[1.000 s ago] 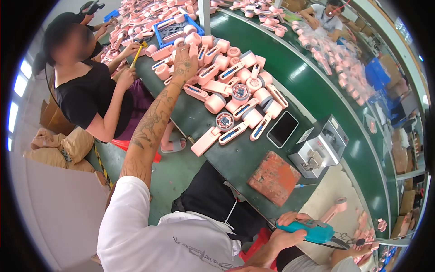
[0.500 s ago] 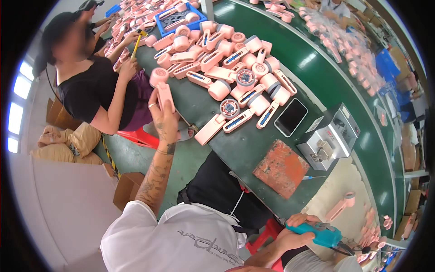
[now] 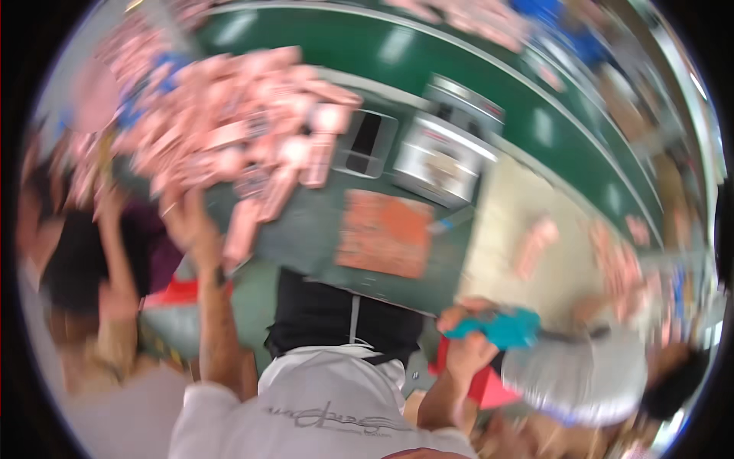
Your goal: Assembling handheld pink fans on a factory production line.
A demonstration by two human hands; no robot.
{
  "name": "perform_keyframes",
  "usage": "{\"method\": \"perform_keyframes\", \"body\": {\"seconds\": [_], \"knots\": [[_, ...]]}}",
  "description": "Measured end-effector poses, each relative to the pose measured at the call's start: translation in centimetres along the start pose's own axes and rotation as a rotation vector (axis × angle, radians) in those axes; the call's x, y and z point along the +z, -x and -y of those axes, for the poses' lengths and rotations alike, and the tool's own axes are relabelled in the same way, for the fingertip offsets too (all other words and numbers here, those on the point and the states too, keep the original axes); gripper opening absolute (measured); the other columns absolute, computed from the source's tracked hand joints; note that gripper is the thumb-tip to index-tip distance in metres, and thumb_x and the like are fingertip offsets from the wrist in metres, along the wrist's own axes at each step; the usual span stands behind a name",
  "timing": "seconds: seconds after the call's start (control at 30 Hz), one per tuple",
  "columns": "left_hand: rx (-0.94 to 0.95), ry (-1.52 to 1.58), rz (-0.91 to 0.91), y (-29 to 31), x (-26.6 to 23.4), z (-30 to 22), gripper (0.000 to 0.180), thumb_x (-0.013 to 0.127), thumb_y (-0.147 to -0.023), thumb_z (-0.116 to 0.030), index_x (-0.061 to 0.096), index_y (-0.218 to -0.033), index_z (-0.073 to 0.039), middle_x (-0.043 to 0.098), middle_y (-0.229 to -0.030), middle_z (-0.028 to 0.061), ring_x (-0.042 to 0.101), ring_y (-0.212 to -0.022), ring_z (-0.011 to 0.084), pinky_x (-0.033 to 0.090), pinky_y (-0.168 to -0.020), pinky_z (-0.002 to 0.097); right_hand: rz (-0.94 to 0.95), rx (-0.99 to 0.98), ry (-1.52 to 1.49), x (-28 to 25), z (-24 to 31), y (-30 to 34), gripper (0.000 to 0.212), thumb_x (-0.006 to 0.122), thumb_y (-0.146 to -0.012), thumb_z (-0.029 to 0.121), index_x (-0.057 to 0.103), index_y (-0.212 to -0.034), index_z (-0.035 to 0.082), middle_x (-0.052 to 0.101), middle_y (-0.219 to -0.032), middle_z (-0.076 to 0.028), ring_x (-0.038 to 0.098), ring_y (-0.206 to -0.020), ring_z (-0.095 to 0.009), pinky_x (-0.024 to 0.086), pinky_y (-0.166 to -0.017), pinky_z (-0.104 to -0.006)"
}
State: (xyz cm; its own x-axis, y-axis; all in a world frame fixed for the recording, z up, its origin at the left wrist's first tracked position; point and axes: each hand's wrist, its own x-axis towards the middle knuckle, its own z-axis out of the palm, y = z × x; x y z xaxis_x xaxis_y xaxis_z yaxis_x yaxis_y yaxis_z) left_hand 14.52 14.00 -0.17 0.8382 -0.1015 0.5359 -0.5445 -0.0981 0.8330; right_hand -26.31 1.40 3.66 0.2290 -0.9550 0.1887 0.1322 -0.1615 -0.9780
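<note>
My left hand (image 3: 191, 229) reaches forward to the near left edge of a heap of pink handheld fans (image 3: 229, 134). Motion smears its fingers, so whether a fan is between them does not show. At the lower right, my right hand (image 3: 468, 348) is wrapped round a teal corded power tool (image 3: 505, 327), held off the table's near right corner. On the table before me lies a worn orange-red board (image 3: 384, 233).
Behind the board are a phone (image 3: 368, 145) and a silver metal box (image 3: 446, 157). A blue-handled tool (image 3: 453, 220) lies right of the board. A co-worker in black (image 3: 84, 260) sits at left; one in grey (image 3: 581, 375) is at right. Beyond runs a green conveyor (image 3: 321, 42).
My view has swung to the right. My left hand, which held up a pink handheld fan, is now at the heap. My right hand keeps its grip on the teal tool.
</note>
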Motion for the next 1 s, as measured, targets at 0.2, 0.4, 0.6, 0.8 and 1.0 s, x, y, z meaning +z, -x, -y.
{"method": "perform_keyframes", "body": {"seconds": [0.2, 0.4, 0.6, 0.8, 1.0], "knots": [[0.368, 0.323, 1.022, 8.2, 12.1, -18.0, 0.024, 0.070, -0.096, -0.011, 0.066, -0.118, -0.002, 0.068, -0.113, 0.0135, 0.068, -0.097, 0.0225, 0.055, -0.084, 0.0318, 0.050, 0.042, 0.022, -4.2, 1.7, -0.9, 0.067, 0.074, -0.095, 0.046, 0.056, -0.125, -0.010, 0.066, -0.084, -0.012, 0.064, -0.076, -0.022, 0.051, -0.070, -0.0347], [0.403, 0.165, 1.420, 24.7, 29.9, -23.2, 0.076, 0.069, -0.088, -0.060, 0.060, -0.125, 0.006, 0.061, -0.125, 0.0213, 0.060, -0.120, 0.0359, 0.052, -0.102, 0.0461, -0.035, 0.017, -0.037, -5.3, 2.7, 0.7, 0.054, 0.082, -0.091, 0.027, 0.059, -0.128, -0.006, 0.068, -0.085, -0.008, 0.059, -0.073, -0.011, 0.045, -0.065, -0.0257], [0.308, -0.022, 1.472, 29.4, 35.8, -21.7, 0.068, 0.069, -0.087, -0.053, 0.058, -0.126, 0.001, 0.061, -0.126, 0.0183, 0.059, -0.117, 0.0349, 0.050, -0.101, 0.0472, -0.128, 0.066, 0.086, -6.1, 4.0, 2.4, 0.073, 0.077, -0.090, 0.053, 0.059, -0.123, -0.009, 0.064, -0.080, -0.009, 0.062, -0.071, -0.018, 0.046, -0.065, -0.0298], [0.349, 0.290, 1.357, 23.2, 29.4, -21.5, 0.023, 0.068, -0.090, -0.021, 0.059, -0.106, -0.006, 0.063, -0.096, 0.0146, 0.064, -0.097, 0.0376, 0.052, -0.084, 0.0512, -0.269, -0.052, 0.042, -8.6, 2.1, 1.9, 0.067, 0.082, -0.089, 0.047, 0.055, -0.126, -0.001, 0.067, -0.111, -0.015, 0.064, -0.075, -0.018, 0.049, -0.068, -0.0308], [0.486, 0.187, 1.300, 13.9, 18.7, -17.7, 0.024, 0.074, -0.090, -0.018, 0.067, -0.110, -0.006, 0.066, -0.106, 0.0145, 0.066, -0.101, 0.0377, 0.055, -0.090, 0.0463, -0.092, 0.010, 0.204, -5.1, 3.7, -1.9, 0.070, 0.068, -0.098, 0.051, 0.054, -0.130, -0.010, 0.065, -0.089, -0.011, 0.066, -0.084, -0.022, 0.050, -0.074, -0.0330]]}}
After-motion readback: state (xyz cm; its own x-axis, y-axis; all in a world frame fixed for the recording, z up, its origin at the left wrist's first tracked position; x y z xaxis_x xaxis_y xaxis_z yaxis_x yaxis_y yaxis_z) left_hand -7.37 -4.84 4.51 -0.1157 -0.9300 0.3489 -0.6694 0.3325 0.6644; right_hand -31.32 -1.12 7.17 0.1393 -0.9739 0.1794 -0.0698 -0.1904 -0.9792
